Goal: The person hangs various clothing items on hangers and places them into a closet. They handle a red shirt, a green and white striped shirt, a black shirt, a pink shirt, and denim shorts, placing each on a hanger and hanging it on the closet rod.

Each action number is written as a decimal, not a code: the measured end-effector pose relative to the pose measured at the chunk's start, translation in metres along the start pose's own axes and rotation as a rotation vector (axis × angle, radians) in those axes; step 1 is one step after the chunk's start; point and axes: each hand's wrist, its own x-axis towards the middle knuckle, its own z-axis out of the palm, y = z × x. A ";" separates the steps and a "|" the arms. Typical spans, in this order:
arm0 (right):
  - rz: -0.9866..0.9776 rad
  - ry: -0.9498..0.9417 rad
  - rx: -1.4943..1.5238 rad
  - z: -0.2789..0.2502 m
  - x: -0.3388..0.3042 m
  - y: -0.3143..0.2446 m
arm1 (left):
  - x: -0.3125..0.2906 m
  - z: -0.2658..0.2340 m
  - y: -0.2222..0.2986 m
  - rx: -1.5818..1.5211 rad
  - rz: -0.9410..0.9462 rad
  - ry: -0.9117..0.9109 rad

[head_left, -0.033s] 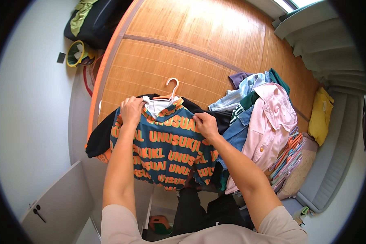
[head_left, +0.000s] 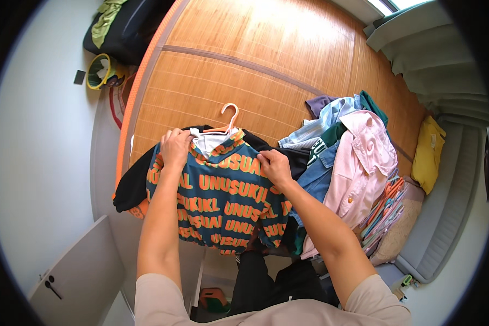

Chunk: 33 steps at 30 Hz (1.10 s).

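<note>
- Far left: a bin [head_left: 114, 77] stands beside the mat [head_left: 201, 76], well apart from the work.
- Left of centre: a black garment [head_left: 136, 179] lies partly beneath the hoodie [head_left: 217, 187], one sleeve spread outward.
- Left hand [head_left: 175, 148]: fingers bent over the hoodie's shoulder beside the collar, apparently gripping cloth; thumb placement cannot be told.
- Centre: the hoodie lies front up at the mat's near edge, its hem toward the person. The hanger [head_left: 236, 115] shows in the neck opening, hook projecting beyond the collar; how its arms sit inside is hidden.
- Step in hand, as judged: squaring the hoodie's shoulders over the hanger. The next move calls for matched grips on both shoulders, with the hook left clear.
- Right hand [head_left: 276, 164]: narrow, thumb and forefinger pinching the opposite shoulder.
- Right: a denim shirt [head_left: 315, 176] and pink shirt [head_left: 364, 157] lie heaped, beside spare hangers [head_left: 383, 212].
- Far right: a yellow garment [head_left: 429, 155], apart from the heap.
</note>
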 end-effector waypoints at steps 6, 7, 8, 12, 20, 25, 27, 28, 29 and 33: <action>-0.071 0.062 -0.208 0.003 0.002 -0.005 | -0.006 0.021 -0.014 0.094 0.072 -0.120; -0.056 0.067 -0.213 0.002 0.003 -0.006 | -0.004 0.020 -0.016 0.109 0.086 -0.182; -0.044 0.072 -0.216 0.000 0.004 -0.008 | -0.005 0.018 -0.015 0.104 0.075 -0.182; -0.331 0.033 -0.235 -0.020 0.010 -0.038 | -0.029 -0.014 -0.004 0.019 0.054 -0.059; -0.745 -0.415 -0.080 -0.076 -0.013 -0.138 | -0.146 -0.149 0.042 -0.109 0.000 0.203; -0.787 -0.541 -0.018 -0.122 -0.095 -0.208 | -0.277 -0.227 0.085 -0.086 -0.129 0.391; -0.882 -0.511 -0.060 -0.137 -0.124 -0.224 | -0.328 -0.250 0.111 -0.064 -0.181 0.465; -0.901 -0.666 -0.123 -0.150 -0.139 -0.237 | -0.350 -0.260 0.126 -0.059 -0.204 0.490; -0.920 -0.819 -0.191 -0.166 -0.154 -0.255 | -0.372 -0.268 0.140 -0.051 -0.229 0.514; -1.060 -0.976 -0.098 -0.190 -0.216 -0.288 | -0.457 -0.305 0.185 -0.027 -0.331 0.629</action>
